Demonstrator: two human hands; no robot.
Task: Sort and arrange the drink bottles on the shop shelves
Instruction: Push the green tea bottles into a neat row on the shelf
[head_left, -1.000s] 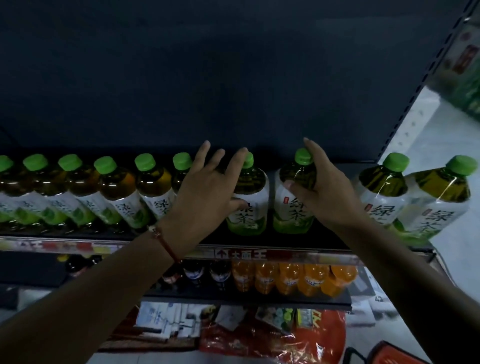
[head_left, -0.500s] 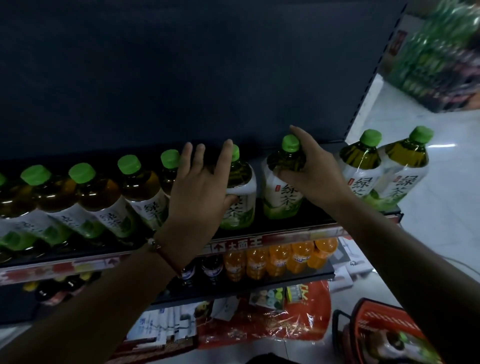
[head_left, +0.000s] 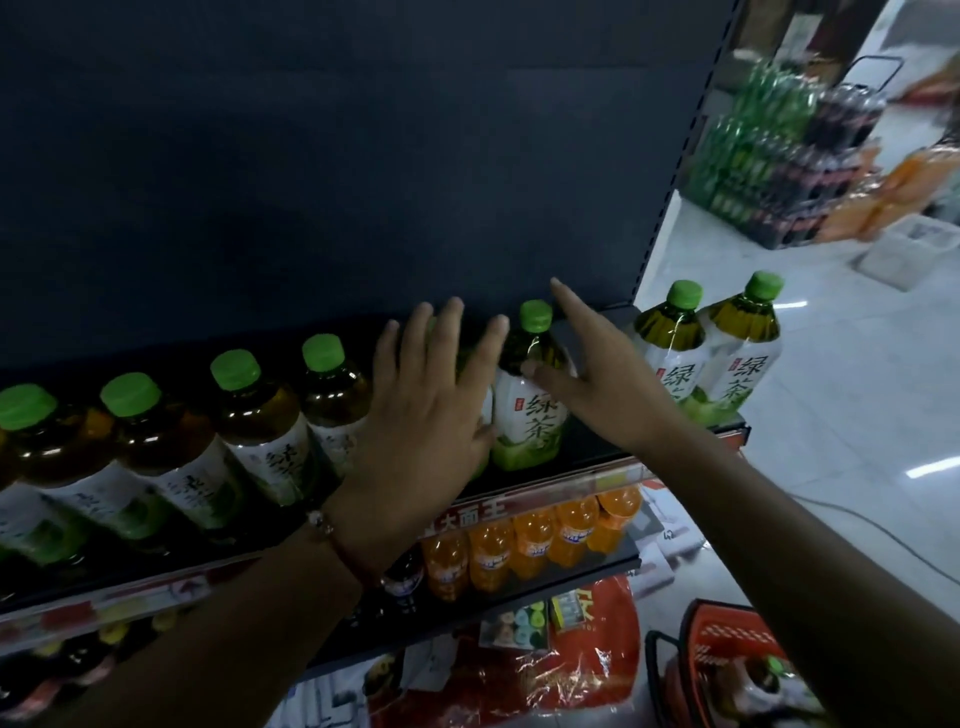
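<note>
A row of green-capped green tea bottles stands on the dark top shelf (head_left: 587, 457). My left hand (head_left: 431, 410) lies flat with spread fingers over one bottle, which it mostly hides. Beside it a green tea bottle (head_left: 530, 410) stands upright; my right hand (head_left: 597, 384) is open just to its right, thumb at the bottle's shoulder, fingers stretched toward the shelf back. Two more green tea bottles (head_left: 717, 358) stand at the shelf's right end. Several others (head_left: 249, 426) line the left part.
Orange drink bottles (head_left: 535, 540) fill the shelf below. A red basket (head_left: 727, 660) with a bottle in it sits on the floor at lower right, next to red packaging (head_left: 597, 649). Stacked drink packs (head_left: 779, 156) stand across the aisle on the white floor.
My right hand has let go of the bottle it gripped and opened beside it. My left hand stays flat on its bottle. The view has swung right and tilted.
</note>
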